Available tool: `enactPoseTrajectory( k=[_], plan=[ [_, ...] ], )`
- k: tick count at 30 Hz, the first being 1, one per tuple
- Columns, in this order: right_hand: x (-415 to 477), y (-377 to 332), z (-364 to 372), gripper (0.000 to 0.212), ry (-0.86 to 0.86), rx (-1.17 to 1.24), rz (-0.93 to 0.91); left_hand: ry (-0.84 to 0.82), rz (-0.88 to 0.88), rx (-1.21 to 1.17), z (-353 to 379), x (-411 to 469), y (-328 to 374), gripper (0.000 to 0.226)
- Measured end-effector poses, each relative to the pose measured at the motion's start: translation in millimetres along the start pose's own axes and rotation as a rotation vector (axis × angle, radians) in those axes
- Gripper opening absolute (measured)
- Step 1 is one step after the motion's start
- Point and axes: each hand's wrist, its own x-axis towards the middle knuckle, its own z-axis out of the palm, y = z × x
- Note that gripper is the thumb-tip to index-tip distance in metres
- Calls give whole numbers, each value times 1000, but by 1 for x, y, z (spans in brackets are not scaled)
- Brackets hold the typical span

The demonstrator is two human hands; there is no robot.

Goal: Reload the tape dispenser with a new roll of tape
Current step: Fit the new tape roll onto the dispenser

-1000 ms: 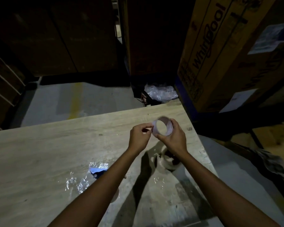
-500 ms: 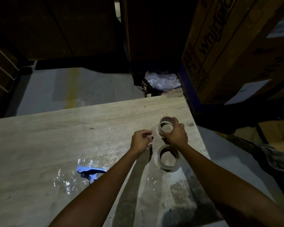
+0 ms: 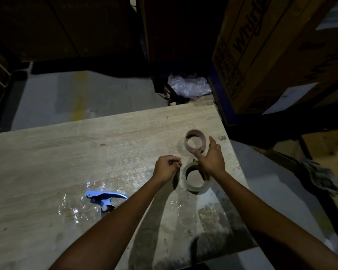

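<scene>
A thin pale ring (image 3: 195, 133), like a bare tape core, lies flat on the wooden table (image 3: 86, 152) near its far right corner. My right hand (image 3: 211, 158) sits just beside it with fingers spread; the thumb touches the ring's near rim and the forefinger lies along its right side. A thicker roll of tape (image 3: 196, 189) lies flat just below that hand, partly covered by my wrist. My left hand (image 3: 165, 168) hovers left of the roll, fingers curled in, nothing visible in them. The blue tape dispenser (image 3: 103, 195) lies at the lower left, partly behind my left forearm.
Crumpled clear wrap (image 3: 72, 209) lies under and around the dispenser. A large cardboard box (image 3: 261, 55) stands past the table's right corner, with a plastic bag (image 3: 189, 84) beside it on the floor. The table's right edge runs close by the ring and the roll.
My right hand has lowered the thin ring from the air onto the table and opened around it. The left hand has drawn back from the ring. The view has tilted down.
</scene>
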Motion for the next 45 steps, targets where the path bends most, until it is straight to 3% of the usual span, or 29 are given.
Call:
enactPoseTrajectory(
  k=[4,9,11,19,32,45],
  plan=[
    [-39,3,1,92,-38,-109,-58,24,5,53,3,-14,-3,18],
    [-72,8,15,123,-262,-351,-112,-2,16,112,7,-35,-4,21],
    [-75,9,21,123,-269,-395,-104,-21,18,120,6,-42,-5,24],
    [-113,-14,33,101,-151,-212,-63,13,38,60,-19,-78,-6,28],
    [-202,-92,67,108,-142,-54,-296,237,130,-119,-128,-169,-27,23],
    [-267,-140,132,109,-100,-110,-509,469,178,-181,-194,-234,-68,21]
  ],
)
